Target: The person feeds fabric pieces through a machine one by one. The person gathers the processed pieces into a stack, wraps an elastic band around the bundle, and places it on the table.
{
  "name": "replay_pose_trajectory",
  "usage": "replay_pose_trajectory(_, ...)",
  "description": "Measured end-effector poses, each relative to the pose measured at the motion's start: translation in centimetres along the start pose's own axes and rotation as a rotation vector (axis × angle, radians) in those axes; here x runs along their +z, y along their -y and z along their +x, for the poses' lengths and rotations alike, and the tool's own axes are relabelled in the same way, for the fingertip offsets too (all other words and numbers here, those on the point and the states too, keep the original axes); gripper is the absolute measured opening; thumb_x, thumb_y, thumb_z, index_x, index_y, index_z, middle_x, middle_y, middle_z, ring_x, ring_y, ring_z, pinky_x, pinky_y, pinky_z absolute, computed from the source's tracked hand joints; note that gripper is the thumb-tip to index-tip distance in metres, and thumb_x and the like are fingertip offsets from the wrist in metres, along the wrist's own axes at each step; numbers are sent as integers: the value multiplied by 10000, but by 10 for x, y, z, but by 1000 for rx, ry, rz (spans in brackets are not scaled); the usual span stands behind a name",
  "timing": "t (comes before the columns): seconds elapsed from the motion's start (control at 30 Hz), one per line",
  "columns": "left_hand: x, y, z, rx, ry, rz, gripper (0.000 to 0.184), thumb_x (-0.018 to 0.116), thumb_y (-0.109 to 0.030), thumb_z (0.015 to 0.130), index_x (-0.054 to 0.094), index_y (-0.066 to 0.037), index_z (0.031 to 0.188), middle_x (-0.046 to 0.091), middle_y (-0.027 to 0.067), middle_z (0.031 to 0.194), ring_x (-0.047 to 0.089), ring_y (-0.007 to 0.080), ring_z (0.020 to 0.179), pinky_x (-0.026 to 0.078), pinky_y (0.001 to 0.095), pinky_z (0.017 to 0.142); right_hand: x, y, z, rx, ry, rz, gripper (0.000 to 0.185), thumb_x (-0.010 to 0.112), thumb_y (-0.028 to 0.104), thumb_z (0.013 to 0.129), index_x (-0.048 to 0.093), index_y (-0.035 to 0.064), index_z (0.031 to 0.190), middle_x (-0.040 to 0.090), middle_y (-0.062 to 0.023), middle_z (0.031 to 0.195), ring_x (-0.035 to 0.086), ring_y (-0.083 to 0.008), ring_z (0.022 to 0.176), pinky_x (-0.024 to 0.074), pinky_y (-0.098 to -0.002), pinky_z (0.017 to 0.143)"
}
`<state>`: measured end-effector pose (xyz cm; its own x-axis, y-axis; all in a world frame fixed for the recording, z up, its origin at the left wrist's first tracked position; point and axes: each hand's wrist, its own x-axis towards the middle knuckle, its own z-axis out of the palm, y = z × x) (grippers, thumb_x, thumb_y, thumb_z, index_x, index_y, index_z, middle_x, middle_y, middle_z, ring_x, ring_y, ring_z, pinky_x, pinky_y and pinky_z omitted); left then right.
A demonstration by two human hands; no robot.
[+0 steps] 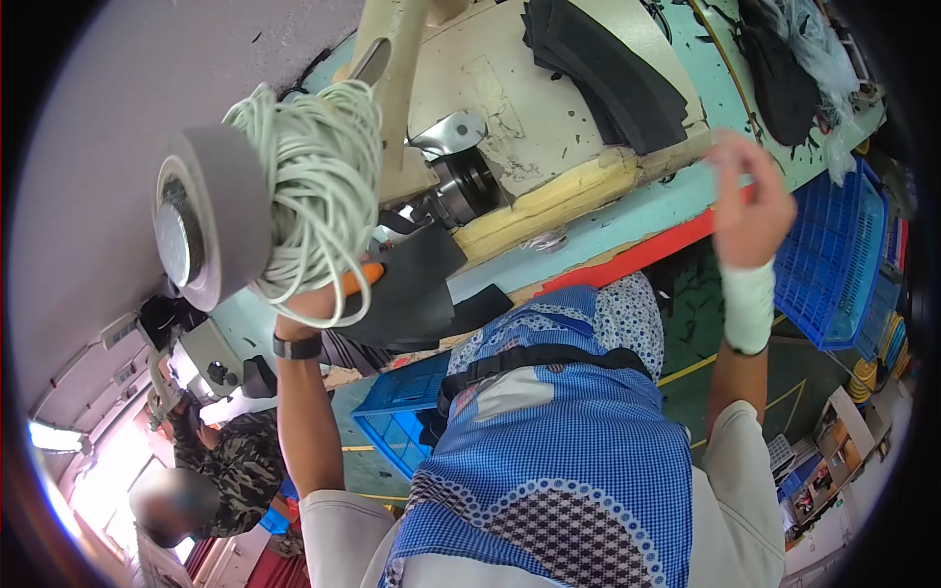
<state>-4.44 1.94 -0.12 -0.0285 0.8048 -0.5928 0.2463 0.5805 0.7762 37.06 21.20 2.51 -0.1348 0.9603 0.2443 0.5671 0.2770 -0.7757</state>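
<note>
My left hand is at the black sheet pieces on the near left of the bench, mostly hidden behind a hanging coil of pale cord. One finger has an orange cover; the other fingers cannot be made out. Above these pieces is the black round roller part of a cream machine. My right hand, with a white wrist wrap, is raised off the bench's right front edge. Its fingers are loosely bent and apart, with nothing visible in them, slightly blurred.
A stack of curved black pieces lies on the cream machine bed. Blue crates stand at the right and below the bench. A person in camouflage sits at another machine on the left.
</note>
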Motion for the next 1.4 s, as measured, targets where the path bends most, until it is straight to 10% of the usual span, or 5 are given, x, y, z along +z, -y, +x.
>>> replay_pose_trajectory(0.8,13,-51,21,609,-100,621,240,627,-84,890,672,-57,1124,679,101,1071,640,221,958,503,336,858,113,68,13,-372,724,70,176,712,205,785,695,44,854,663,-112,828,637,-289,790,509,-402,709)
replay_pose_trajectory(0.9,21,-90,26,-156,109,676,209,627,-201,919,689,-54,1053,669,70,1013,613,191,955,463,322,886,55,92,35,-316,631,-20,120,703,140,790,687,36,848,656,-110,822,634,-281,788,507,-402,699)
replay_pose_trajectory(0.97,-8,-3,28,389,215,-19,329,631,-336,924,665,-14,981,644,70,997,585,160,931,454,315,856,28,94,47,-364,397,-110,90,699,104,787,681,34,840,652,-108,812,631,-278,784,506,-401,693)
replay_pose_trajectory(1.07,-38,21,22,57,167,-24,341,652,-310,888,659,-17,1062,644,99,1052,586,194,996,460,346,923,30,69,58,-860,225,-410,77,709,74,733,651,55,780,614,-77,818,601,-278,810,498,-387,700)
replay_pose_trajectory(1.4,9,2,37,-98,107,54,182,640,-162,885,669,-29,1005,638,43,960,563,146,908,426,280,840,30,86,41,-347,401,26,66,669,75,797,699,43,846,624,-108,778,632,-288,761,515,-399,687)
